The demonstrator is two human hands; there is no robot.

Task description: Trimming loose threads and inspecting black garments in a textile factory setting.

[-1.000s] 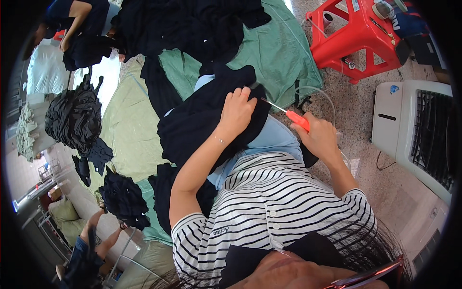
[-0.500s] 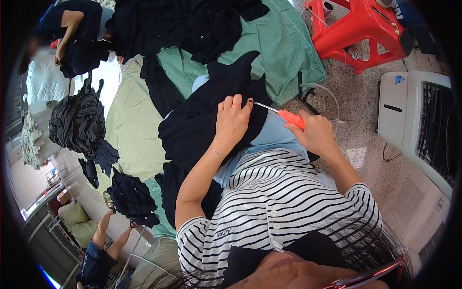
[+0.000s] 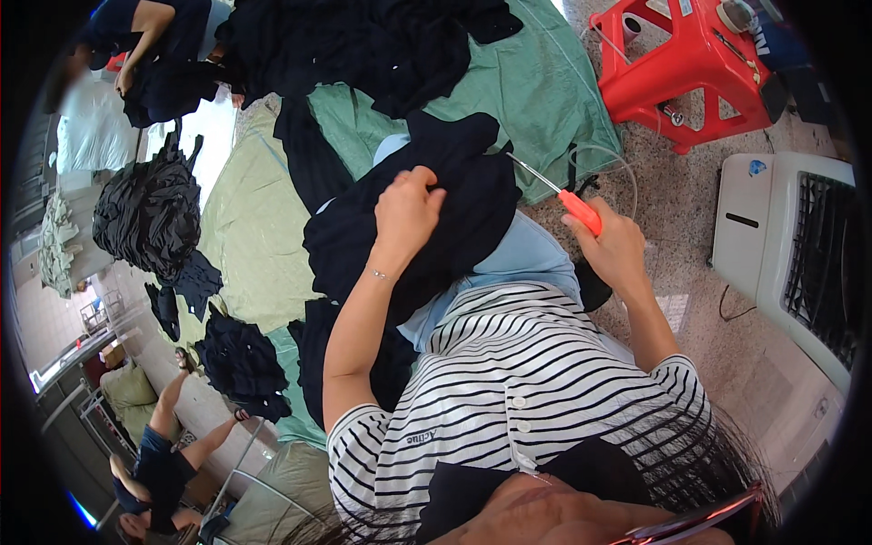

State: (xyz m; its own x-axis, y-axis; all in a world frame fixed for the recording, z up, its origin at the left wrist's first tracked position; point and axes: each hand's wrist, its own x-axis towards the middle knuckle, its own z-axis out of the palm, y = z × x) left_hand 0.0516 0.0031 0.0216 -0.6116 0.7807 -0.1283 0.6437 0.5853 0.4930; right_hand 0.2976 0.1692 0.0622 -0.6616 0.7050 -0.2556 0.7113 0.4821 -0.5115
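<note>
Tool [image 3: 578, 211] gripped by right hand [image 3: 612, 243] points at cloth's [image 3: 465, 195] edge, open floor [image 3: 683, 243] rightward, left hand [image 3: 406, 214] curled, grip unclear.

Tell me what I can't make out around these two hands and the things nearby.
All in the head view:
Left hand: its back hides the palm, so whether it pinches the dark garment is unclear.
Red-handled tool: the right hand covers the handle's end; the tip is too small to tell its shape.
Dark clothes pile: cut off by the top edge.
White machine: its right side runs into the dark lens rim.
</note>
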